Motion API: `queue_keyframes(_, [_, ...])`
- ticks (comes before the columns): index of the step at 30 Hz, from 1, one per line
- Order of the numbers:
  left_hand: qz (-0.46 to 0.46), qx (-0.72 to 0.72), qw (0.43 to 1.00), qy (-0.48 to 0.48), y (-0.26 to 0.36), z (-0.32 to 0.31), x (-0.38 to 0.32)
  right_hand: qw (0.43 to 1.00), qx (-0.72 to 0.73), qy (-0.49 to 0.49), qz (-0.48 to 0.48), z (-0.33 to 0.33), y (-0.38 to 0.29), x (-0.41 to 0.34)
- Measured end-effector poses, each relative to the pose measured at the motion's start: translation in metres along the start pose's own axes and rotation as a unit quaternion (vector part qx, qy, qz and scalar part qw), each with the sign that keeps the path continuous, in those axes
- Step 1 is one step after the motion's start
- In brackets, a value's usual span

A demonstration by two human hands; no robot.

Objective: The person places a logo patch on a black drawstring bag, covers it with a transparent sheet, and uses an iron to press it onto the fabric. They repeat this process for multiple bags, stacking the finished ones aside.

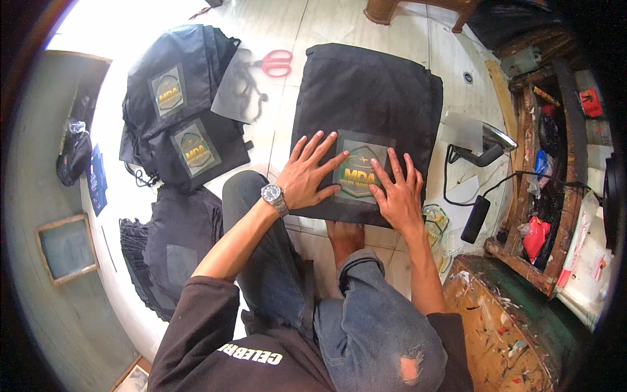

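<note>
A black fabric drawstring-type bag (367, 88) lies flat on the tiled floor before me, seemingly several layers thick. On its lower part rests a square of transparent transfer film (363, 142) with a gold and green emblem that bears writing. My left hand (306, 179), a watch on its wrist, is spread palm down, its thumb and forefinger touching the film's left side. Across from it, the fingertips of my right hand (397, 193) press the film's right side. Neither hand grips anything; the fingers of both are apart.
Stacked black bags (171, 44) with filmed emblems lie at the left, and more bags (181, 230) below. Red-handled scissors (277, 63) lie beside a translucent sheet (235, 93). An electric iron (485, 154) with a cord, loose emblem films (435, 220) and a wooden rack (526, 196) occupy the right.
</note>
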State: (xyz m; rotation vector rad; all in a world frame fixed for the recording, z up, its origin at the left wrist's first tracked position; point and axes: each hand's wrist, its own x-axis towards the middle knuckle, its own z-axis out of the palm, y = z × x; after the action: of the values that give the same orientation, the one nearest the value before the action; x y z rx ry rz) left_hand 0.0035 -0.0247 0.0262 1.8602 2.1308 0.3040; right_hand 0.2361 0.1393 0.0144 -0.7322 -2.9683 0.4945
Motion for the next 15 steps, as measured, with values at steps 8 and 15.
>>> queue_keyframes(8, [0.019,0.004,1.0,0.001,-0.013,0.008,0.002,1.0,-0.015,-0.014,-0.002,0.0,0.002,0.001])
queue_keyframes(15, [0.007,-0.002,1.0,0.002,-0.015,0.004,0.004,1.0,-0.022,-0.006,0.006,0.001,-0.002,0.002])
